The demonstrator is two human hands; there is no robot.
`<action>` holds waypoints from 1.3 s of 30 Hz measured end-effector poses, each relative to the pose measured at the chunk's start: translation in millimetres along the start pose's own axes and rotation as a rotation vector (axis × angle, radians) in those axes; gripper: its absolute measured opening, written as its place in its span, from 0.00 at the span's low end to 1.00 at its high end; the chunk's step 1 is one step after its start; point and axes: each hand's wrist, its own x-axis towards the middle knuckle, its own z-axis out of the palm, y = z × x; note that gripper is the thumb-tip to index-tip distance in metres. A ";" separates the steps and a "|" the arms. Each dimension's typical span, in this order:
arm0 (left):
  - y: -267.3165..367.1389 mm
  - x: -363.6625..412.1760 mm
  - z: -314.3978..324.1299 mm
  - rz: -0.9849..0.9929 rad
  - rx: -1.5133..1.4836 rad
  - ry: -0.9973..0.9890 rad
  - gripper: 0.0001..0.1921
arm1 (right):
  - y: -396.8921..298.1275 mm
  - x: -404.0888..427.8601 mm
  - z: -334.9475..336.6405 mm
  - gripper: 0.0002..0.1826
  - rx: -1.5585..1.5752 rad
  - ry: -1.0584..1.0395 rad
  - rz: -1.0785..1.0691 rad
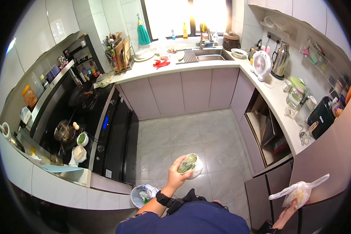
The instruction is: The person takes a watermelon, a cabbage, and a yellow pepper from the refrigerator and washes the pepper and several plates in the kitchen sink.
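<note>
In front of my body, my left hand (176,175) grips a white bowl (197,169) holding green leafy vegetables (187,163). Far out to the right, my right hand (289,210) has hold of a thin white plastic bag (302,190), its handles sticking out and something pale yellow inside. What the yellow content is cannot be made out. The bag is beside the dark lower cabinet fronts (257,193). Around my left wrist is a black band (163,199).
Left, a stovetop carries a glass-lidded pot (63,131), eggs (75,126), a small bowl of greens (82,139) and a plastic bag (79,154). A waste bin (138,196) stands on the floor. Red chillies (161,64) lie near the sink (212,57); a fan (262,65) stands on the right counter.
</note>
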 end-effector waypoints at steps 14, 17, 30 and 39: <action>22.7 -20.5 53.0 -0.141 -0.216 -0.012 0.32 | 7.6 34.0 -51.7 0.26 0.042 -0.021 0.240; 16.1 -14.4 60.0 -0.242 -0.417 0.035 0.35 | -2.2 38.1 -31.3 0.26 -0.040 0.020 0.259; 10.3 17.7 28.2 0.205 0.419 0.322 0.35 | 93.0 85.6 49.8 0.33 0.135 -0.559 0.383; -45.6 117.2 -48.4 0.438 0.826 0.430 0.35 | 149.6 70.2 302.2 0.32 0.226 -0.906 0.443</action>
